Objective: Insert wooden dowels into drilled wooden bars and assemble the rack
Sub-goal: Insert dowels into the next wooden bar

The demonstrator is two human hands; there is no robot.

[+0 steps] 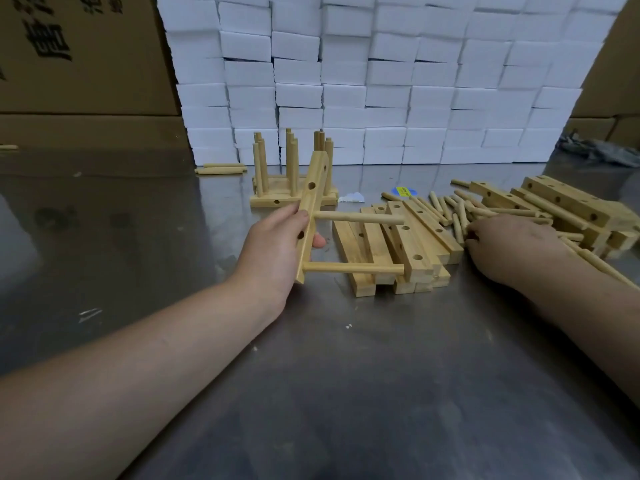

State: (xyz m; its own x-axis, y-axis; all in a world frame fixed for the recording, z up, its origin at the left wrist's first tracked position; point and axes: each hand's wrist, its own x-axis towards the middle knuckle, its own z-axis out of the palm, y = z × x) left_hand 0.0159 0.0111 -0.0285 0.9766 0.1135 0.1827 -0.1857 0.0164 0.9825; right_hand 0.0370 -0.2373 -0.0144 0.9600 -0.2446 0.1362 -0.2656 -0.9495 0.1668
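Left hand [277, 244] grips drilled bar [311, 216]; right hand [509, 247] touches loose dowels [460, 216].

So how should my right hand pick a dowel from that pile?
Pinch a dowel at its middle, coming from above with the right hand: they lie flat on the table. A mid grip leaves an end free for the empty hole in the bar.
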